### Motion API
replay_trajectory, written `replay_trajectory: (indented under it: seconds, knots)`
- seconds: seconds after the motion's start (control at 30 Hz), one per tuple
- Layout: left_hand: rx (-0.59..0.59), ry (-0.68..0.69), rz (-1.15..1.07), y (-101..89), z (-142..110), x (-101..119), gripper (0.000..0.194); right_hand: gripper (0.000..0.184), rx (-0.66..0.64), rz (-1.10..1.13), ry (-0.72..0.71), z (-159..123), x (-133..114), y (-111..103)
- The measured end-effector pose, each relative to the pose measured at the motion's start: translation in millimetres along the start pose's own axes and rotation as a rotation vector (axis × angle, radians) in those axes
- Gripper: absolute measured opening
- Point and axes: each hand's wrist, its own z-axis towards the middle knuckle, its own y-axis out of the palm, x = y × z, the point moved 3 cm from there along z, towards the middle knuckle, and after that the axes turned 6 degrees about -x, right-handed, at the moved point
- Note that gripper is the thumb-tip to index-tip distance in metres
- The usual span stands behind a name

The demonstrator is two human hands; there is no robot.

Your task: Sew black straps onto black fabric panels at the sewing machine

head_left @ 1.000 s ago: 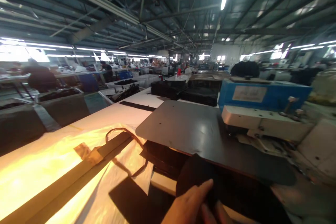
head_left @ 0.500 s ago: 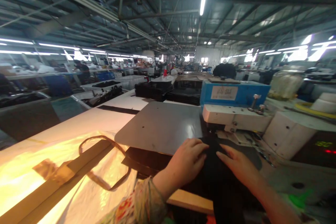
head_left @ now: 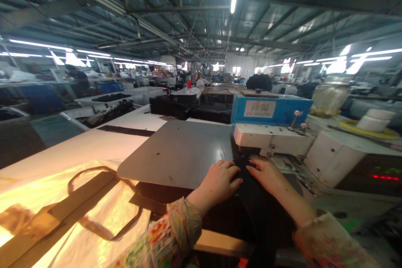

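A black fabric piece [head_left: 248, 188] runs up to the white head of a sewing machine [head_left: 266, 136] and hangs down over the table's front. On its left edge, at the corner of the grey metal plate [head_left: 179, 150], my left hand [head_left: 220, 182] grips it with bent fingers. My right hand [head_left: 266, 176] holds the opposite edge, thumb and fingertips close below the machine head. Both hands are near each other, with the fabric between them. Whatever lies under the fingertips is hidden.
A blue machine cover [head_left: 282, 109] stands behind the head, with a control panel [head_left: 373, 176] at right. Black stacked pieces [head_left: 174, 106] lie beyond the plate. Clear plastic and a brown strap [head_left: 103, 230] lie at left. A glass jar [head_left: 331, 96] stands at the back right.
Both hands have moved forward with the black fabric, nearer the machine head. The view has shifted a little to the right, and my right sleeve now shows.
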Motion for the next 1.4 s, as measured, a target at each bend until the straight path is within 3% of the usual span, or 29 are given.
replay_trajectory:
  seconds: [0.2,0.47,1.4]
  knots:
    - [0.027,0.024,-0.012,2.3,3.3,-2.5,0.028,0.033,0.044,-0.202,-0.008,-4.6,-18.8,-9.1]
    - [0.046,0.022,-0.038,3.4,5.3,-2.9,0.027,0.031,0.103,0.017,-0.130,4.1,-4.4,-4.3]
    - [0.066,-0.035,-0.004,8.8,10.6,-5.2,0.036,0.030,0.073,-0.071,-0.150,20.2,-5.0,-5.2]
